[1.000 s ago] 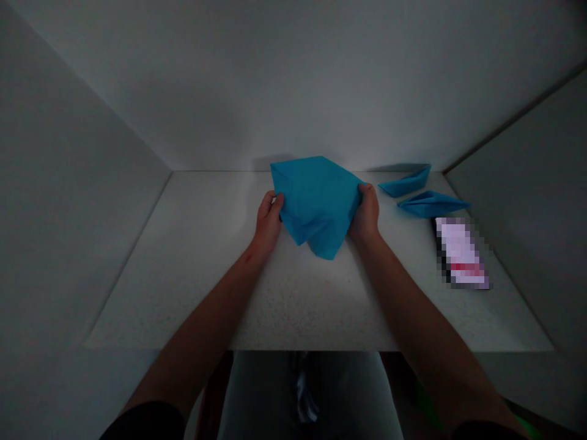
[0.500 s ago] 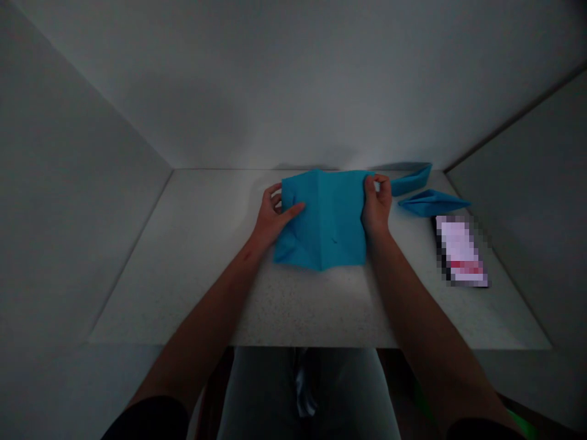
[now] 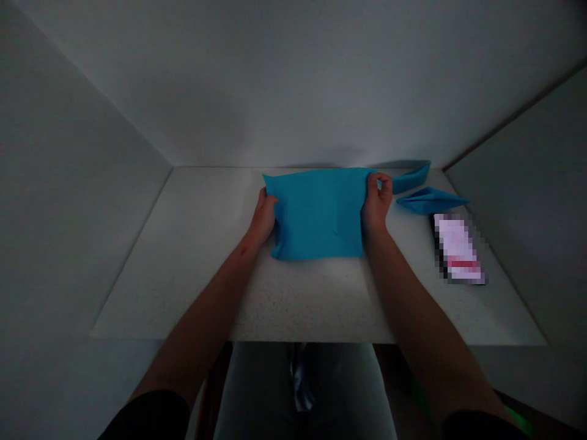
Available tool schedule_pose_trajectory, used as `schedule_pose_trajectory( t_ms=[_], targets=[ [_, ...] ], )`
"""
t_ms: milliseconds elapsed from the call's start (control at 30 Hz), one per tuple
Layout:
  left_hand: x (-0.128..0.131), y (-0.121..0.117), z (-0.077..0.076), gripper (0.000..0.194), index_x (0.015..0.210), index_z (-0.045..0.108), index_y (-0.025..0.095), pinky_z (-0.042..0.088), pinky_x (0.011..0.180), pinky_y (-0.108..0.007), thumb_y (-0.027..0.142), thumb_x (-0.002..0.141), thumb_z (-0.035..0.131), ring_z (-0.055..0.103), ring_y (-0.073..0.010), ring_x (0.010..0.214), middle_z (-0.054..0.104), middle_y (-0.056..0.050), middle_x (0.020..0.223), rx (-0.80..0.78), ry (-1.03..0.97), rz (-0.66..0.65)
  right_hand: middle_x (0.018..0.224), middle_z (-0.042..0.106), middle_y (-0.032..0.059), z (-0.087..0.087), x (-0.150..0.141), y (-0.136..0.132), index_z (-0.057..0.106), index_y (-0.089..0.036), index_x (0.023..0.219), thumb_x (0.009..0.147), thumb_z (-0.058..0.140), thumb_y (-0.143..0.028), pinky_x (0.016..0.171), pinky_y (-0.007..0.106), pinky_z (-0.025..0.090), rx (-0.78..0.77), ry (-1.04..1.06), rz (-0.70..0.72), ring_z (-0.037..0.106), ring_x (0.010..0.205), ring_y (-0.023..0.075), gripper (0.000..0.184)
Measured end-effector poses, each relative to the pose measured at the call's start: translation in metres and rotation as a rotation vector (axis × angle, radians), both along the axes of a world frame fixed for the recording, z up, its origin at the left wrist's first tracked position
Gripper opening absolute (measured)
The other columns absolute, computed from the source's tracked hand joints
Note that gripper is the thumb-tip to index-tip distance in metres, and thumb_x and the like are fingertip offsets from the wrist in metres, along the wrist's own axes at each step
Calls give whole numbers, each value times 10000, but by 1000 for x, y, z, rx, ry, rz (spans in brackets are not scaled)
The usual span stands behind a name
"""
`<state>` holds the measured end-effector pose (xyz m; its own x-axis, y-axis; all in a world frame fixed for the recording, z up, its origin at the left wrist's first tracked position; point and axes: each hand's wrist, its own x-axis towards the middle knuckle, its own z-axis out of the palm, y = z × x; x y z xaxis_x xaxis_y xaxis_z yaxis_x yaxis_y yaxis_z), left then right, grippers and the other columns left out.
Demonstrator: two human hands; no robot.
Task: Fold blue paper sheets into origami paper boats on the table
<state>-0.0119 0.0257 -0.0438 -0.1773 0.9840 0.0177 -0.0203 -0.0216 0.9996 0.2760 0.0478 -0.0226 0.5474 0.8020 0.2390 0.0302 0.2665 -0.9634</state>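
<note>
Spreading the blue sheet (image 3: 318, 214) wide, left of the phone (image 3: 460, 247), we had our left hand (image 3: 263, 217) and right hand (image 3: 376, 205) clamped on its opposite side edges. Any next move, we judged, called for even tension. Its long axis ran side to side; in that dimness, neither end seemed to point anywhere.

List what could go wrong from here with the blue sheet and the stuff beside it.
1. The blue paper sheet might tear or crease if pulled: left hand and right hand grip opposite sides, and a small dark mark, maybe a nick, shows low on it.
2. The right hand could knock the rear folded blue paper, which it partly overlaps in view.
</note>
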Motion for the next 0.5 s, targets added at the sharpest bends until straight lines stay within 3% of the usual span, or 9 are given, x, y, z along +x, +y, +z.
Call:
schedule_pose_trajectory(
  t_ms=[133,300,400,500],
  targets=[
    [-8,2,3,437,1005,677,237,622,726,-382,673,1006,668,687,-236,783,692,-54,885,-35,14,-3,861,492,-39,-4,4,6,505,-276,1009,818,760,-935,651,260,394,6,13,21,504,759,150,732],
    [-33,-8,23,606,824,664,241,511,604,-345,837,896,750,601,-216,672,651,-53,731,8,168,-22,791,450,-60,-6,3,8,517,-278,996,808,773,-942,608,258,364,48,24,32,458,691,143,736],
    [-49,-18,37,594,784,684,231,448,568,-312,813,881,755,571,-203,656,648,-49,710,-3,289,0,728,404,-78,-4,0,6,521,-281,987,813,804,-918,561,255,301,36,22,106,421,629,135,719],
    [-65,-31,50,509,820,731,208,474,599,-303,713,878,767,601,-209,687,696,-56,750,-108,375,-64,683,406,-89,-2,-3,4,539,-278,983,821,829,-881,533,251,261,37,16,160,401,589,124,689]
  ],
)
